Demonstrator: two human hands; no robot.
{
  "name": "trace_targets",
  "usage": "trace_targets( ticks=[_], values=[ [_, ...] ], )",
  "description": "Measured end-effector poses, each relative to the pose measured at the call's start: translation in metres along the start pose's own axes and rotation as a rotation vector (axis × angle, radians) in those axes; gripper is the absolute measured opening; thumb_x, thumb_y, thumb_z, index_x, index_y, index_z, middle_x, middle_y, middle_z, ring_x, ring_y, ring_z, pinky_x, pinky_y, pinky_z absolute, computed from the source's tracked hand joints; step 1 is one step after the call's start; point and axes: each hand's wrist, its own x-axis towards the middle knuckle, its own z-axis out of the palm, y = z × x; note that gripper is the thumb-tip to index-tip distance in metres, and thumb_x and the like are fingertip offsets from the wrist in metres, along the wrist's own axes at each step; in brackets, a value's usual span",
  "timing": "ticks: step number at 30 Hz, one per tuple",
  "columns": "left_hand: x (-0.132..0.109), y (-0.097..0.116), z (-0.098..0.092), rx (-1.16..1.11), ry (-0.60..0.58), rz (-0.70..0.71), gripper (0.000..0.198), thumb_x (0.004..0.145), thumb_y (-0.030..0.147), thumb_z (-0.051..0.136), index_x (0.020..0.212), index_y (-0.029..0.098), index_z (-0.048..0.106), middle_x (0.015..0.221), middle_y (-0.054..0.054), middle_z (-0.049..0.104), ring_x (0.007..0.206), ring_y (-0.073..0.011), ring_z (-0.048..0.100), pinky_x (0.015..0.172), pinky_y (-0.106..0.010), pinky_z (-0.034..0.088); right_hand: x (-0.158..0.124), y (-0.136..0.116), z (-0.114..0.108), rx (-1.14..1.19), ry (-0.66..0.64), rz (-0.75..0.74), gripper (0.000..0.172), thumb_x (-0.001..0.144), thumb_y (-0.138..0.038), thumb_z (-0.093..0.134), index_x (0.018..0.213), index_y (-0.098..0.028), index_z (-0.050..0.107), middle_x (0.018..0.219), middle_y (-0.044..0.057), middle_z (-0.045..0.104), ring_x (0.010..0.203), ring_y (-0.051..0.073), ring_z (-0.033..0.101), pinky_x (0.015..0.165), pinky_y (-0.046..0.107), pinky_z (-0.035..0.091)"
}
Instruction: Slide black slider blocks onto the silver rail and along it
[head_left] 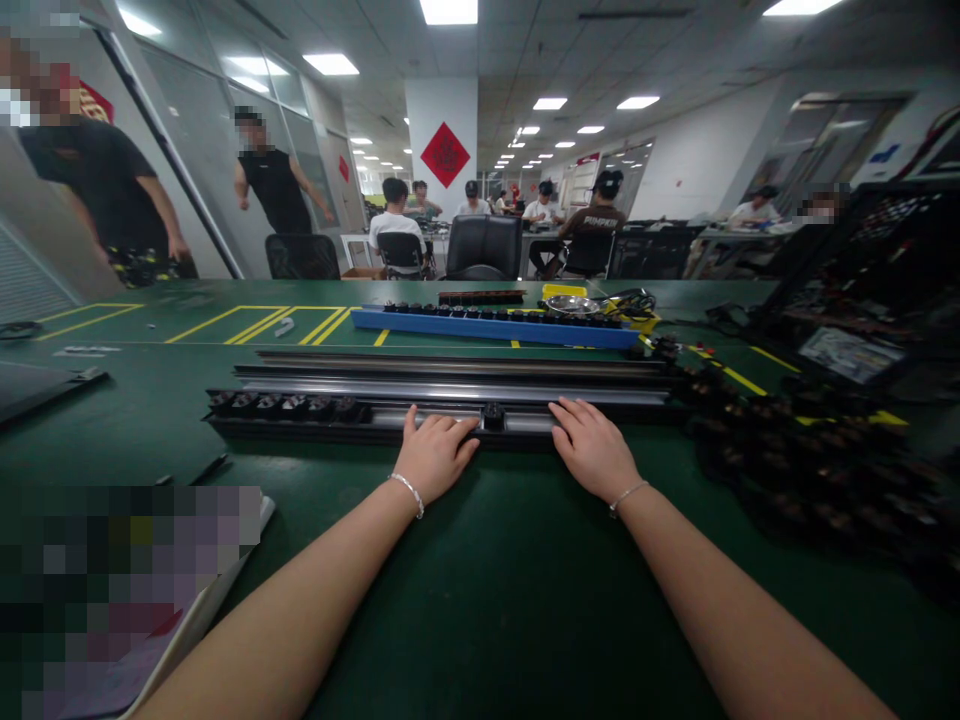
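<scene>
A long black channel rail [300, 432] with a shiny metal inside lies across the table in front of me. Several small black parts [268, 404] sit in a row in its left end. One more black part [493, 416] sits alone in the channel, between my hands. My left hand [435, 455] lies on the rail just left of that part, fingers stretched out and the index fingertip close to it. On the right, my right hand [595, 447] rests its extended fingers on the rail, apart from the lone part. Neither hand appears to hold anything.
Behind the rail lie more metal rails [450, 388] and a blue rail [487, 328] filled with black parts. A dark heap of loose parts [810, 470] spreads at right, below a dark rack [862, 270]. A metal dish [574, 303] stands farther back. People sit and walk beyond the table.
</scene>
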Motion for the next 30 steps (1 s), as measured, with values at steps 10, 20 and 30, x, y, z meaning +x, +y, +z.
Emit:
trace_targets(
  ticks=[10, 20, 30],
  values=[
    [0.002, 0.009, 0.002, -0.016, -0.008, 0.017, 0.035, 0.092, 0.040, 0.039, 0.121, 0.031, 0.055, 0.103, -0.003, 0.067, 0.103, -0.0227, 0.056, 0.108, -0.058, 0.011, 0.000, -0.001, -0.002, -0.006, -0.026, 0.011, 0.048, 0.091, -0.037, 0.030, 0.130, -0.019, 0.052, 0.137, 0.005, 0.048, 0.127, 0.024, 0.039, 0.102, 0.042, 0.036],
    [0.005, 0.014, 0.003, 0.025, -0.062, -0.001, 0.040, 0.088, 0.047, 0.044, 0.126, 0.037, 0.049, 0.104, -0.004, 0.065, 0.106, -0.0265, 0.052, 0.103, -0.066, 0.008, 0.000, -0.001, -0.002, -0.006, -0.013, 0.012, 0.048, 0.091, -0.037, 0.030, 0.129, -0.019, 0.053, 0.137, 0.006, 0.048, 0.126, 0.024, 0.039, 0.101, 0.042, 0.037],
    [0.005, 0.014, 0.001, 0.072, -0.092, 0.014, 0.046, 0.085, 0.049, 0.048, 0.131, 0.039, 0.044, 0.103, -0.005, 0.062, 0.105, -0.0275, 0.052, 0.101, -0.068, 0.011, 0.002, -0.014, -0.008, -0.001, -0.008, 0.103, 0.044, 0.088, -0.038, 0.034, 0.123, -0.023, 0.056, 0.133, 0.007, 0.052, 0.124, 0.026, 0.043, 0.105, 0.057, 0.023]
  ],
)
